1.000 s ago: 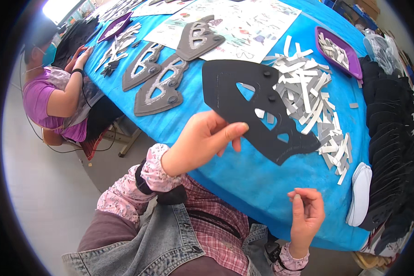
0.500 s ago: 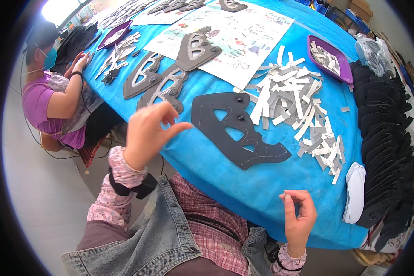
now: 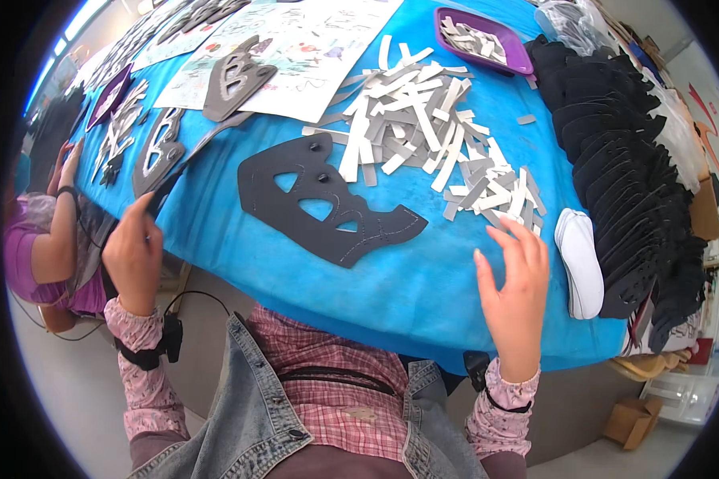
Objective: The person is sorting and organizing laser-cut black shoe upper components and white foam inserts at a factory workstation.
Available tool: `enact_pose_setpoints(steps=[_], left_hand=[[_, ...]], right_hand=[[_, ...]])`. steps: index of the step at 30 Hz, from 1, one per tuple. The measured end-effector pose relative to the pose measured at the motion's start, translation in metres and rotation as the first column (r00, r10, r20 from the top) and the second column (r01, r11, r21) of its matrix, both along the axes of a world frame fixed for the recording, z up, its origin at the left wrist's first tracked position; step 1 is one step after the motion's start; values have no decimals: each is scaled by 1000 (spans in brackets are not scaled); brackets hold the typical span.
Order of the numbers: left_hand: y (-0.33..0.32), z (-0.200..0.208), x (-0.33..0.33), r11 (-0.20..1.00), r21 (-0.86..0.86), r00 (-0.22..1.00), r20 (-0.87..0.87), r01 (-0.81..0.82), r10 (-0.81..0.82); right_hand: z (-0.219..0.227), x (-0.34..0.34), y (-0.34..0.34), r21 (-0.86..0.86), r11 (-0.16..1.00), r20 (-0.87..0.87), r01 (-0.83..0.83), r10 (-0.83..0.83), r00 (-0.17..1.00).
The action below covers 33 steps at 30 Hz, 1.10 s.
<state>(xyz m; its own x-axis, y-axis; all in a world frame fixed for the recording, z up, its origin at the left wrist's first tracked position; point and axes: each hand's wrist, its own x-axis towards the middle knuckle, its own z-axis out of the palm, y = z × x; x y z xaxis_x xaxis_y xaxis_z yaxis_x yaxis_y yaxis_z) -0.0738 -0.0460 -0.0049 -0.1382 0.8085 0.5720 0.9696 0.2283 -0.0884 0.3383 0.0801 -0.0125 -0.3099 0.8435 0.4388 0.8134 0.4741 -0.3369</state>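
Note:
My left hand (image 3: 133,257) is closed at the table's left edge, thumb and fingers pinching the end of a dark cut-out foam panel (image 3: 208,142). That panel is tilted up and shows nearly edge-on. In front of me a black panel (image 3: 284,214) lies flat, with several cut-out openings, two dark round studs and pale lines marked on it. My right hand (image 3: 515,291) hovers with fingers apart and holds nothing. Its fingertips are by the near end of a pile of white and grey strips (image 3: 411,120).
More grey panels (image 3: 236,80) lie on printed paper (image 3: 311,60). A purple tray (image 3: 519,60) of strips stands at the back. On the right are a white oval pad stack (image 3: 579,263) and a long row of black pieces (image 3: 615,176). A co-worker (image 3: 52,247) sits at left.
My left hand has moved left and down and now grips and tilts up a dark panel. My right hand has risen toward the strips, its fingers spreading. The view has shifted to the right.

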Motion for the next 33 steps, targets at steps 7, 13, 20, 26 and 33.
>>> enact_pose_setpoints(steps=[7, 13, 20, 26, 33], left_hand=[[-8, 10, -14, 874, 484, 833, 501, -43, -237], [19, 9, 49, 845, 532, 121, 843, -50, -524], [49, 6, 148, 930, 357, -423, 859, 90, -289], [72, 12, 161, 798, 205, -446, 891, 566, 87], [62, 7, 186, 768, 274, -625, 754, 579, 202]], right_hand=[[-10, 1, 5, 123, 992, 218, 18, -45, 975], [-15, 11, -21, 126, 990, 115, -59, 44, 992], [-5, 24, -45, -112, 965, -137, -235, 220, 966], [-7, 17, -54, -528, 795, -821, -297, -389, 418], [-15, 10, -54, -368, 905, -852, -212, -237, 467]])
